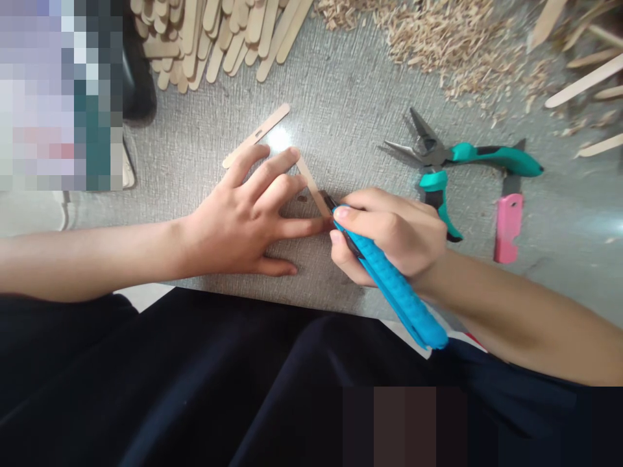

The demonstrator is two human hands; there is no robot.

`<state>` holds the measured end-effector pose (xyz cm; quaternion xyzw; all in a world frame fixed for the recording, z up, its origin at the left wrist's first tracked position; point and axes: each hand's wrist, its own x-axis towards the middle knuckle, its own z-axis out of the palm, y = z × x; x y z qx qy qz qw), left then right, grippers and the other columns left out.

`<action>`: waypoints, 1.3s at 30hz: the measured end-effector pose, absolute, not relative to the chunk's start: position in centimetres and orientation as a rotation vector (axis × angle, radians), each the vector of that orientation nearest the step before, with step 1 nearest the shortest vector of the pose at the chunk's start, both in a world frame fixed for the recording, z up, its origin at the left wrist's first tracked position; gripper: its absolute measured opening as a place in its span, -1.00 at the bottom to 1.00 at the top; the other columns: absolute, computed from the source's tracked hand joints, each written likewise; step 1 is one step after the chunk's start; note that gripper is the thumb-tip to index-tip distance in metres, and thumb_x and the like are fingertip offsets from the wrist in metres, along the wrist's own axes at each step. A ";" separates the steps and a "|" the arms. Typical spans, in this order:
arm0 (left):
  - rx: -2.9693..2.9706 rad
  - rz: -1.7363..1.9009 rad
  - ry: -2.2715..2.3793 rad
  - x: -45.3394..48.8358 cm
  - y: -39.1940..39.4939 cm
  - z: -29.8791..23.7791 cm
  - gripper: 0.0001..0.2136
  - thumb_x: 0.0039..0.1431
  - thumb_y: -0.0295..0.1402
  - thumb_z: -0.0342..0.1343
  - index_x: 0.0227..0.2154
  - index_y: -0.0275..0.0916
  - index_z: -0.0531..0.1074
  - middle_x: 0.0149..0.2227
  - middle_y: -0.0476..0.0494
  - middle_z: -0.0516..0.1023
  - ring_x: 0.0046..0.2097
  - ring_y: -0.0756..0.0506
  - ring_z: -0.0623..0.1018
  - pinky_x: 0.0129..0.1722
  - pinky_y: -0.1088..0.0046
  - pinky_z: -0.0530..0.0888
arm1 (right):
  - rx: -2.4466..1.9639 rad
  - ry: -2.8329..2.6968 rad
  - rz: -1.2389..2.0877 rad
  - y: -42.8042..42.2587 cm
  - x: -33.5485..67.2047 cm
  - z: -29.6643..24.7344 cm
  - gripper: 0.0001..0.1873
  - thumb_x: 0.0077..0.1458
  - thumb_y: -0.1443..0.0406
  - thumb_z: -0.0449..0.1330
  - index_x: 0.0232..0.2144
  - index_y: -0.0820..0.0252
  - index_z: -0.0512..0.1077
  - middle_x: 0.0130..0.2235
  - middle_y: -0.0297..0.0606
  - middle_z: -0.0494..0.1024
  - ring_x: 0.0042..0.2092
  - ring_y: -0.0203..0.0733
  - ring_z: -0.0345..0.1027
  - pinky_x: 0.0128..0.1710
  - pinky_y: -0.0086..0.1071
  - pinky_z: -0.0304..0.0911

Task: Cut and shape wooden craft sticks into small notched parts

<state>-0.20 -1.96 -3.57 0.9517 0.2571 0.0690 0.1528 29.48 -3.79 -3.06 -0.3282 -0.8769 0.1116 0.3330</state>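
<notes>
My left hand (253,204) lies on the table with its fingers spread, pressing a wooden craft stick (313,185) against the surface. My right hand (389,230) is closed round a blue utility knife (389,279). The knife's dark tip meets the lower end of that stick, close to a left fingertip; how far the blade is out cannot be made out. A second craft stick (257,135), with a small slot cut in its middle, rests just beyond my left fingers.
Many craft sticks (219,39) are heaped at the back left, beside a pile of wood shavings (438,39). Open pliers with teal handles (496,159) lie to the right, near a pink folding cutter (509,227). More sticks (584,81) lie at the far right.
</notes>
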 end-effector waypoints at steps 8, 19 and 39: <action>2.681 0.269 0.733 -0.4 -2.1 -4.2 -0.15 0.43 0.43 0.15 0.64 0.24 0.25 0.54 -0.19 0.40 0.69 -0.67 0.30 0.70 -0.50 0.18 | -0.899 -2.155 0.444 -3.8 29.4 -3.4 -0.64 0.32 0.30 0.35 0.13 0.00 0.48 -0.18 -0.31 0.79 -0.37 -0.18 0.65 -0.43 -0.35 0.56; 2.680 0.278 0.702 -0.5 -1.7 -4.0 -0.14 0.45 0.43 0.15 0.66 0.25 0.19 0.51 -0.20 0.42 0.67 -0.69 0.33 0.65 -0.56 0.23 | -0.940 -2.110 0.487 -3.3 29.2 -3.2 -0.66 0.37 0.22 0.37 0.15 -0.04 0.53 -0.18 -0.36 0.83 -0.47 -0.21 0.58 -0.50 -0.31 0.48; 2.680 0.208 0.716 0.0 -1.5 -3.6 -0.23 0.44 0.43 0.14 0.50 0.14 0.39 0.50 -0.20 0.42 0.66 -0.72 0.35 0.62 -0.64 0.26 | -0.909 -2.147 0.448 -3.6 28.8 -3.4 -0.65 0.30 0.31 0.37 0.11 0.01 0.53 -0.18 -0.33 0.75 -0.35 -0.19 0.64 -0.37 -0.34 0.52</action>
